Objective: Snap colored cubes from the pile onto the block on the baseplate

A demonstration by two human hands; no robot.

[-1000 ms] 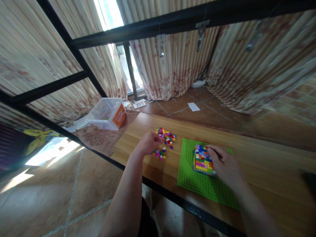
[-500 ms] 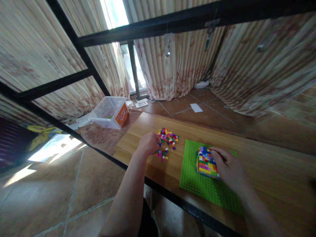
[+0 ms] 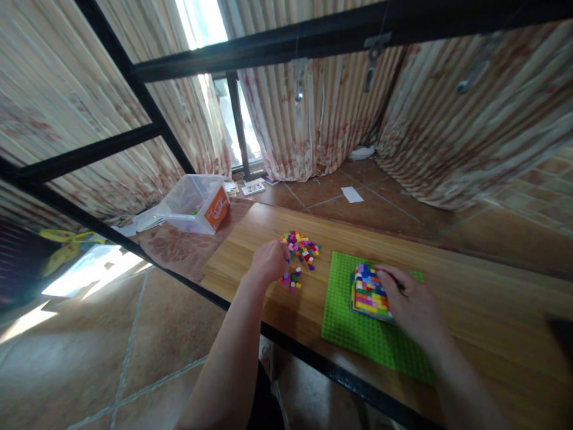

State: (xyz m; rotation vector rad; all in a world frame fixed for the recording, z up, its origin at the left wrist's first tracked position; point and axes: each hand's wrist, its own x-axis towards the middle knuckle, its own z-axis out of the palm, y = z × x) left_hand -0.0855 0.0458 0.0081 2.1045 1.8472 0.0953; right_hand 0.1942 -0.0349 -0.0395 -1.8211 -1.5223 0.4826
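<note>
A block built of many small coloured toy bricks (image 3: 369,292) stands on the green studded baseplate (image 3: 338,316). My right hand (image 3: 409,298) is curled over its right side, thumb and fingers closed against its edge; the fingertips are partly hidden. To the left, loose toy bricks (image 3: 307,246) lie in a scattered pile on the wooden table. My left hand (image 3: 269,261) reaches to the near left side of this pile, its fingers bent together. Its fingertips are mostly out of sight, with a bit of blue by them, so what they pinch cannot be made out.
The wooden table (image 3: 250,239) has a dark front edge. On the floor beyond its left end stands a clear plastic bin (image 3: 192,206) with an orange label. A black metal frame (image 3: 268,54) crosses above, before striped curtains (image 3: 322,119). Paper (image 3: 352,194) lies on the floor.
The whole view has shifted slightly, so things sit a little further left. Both hands stay at the same places, the left by the pile and the right on the brick block.
</note>
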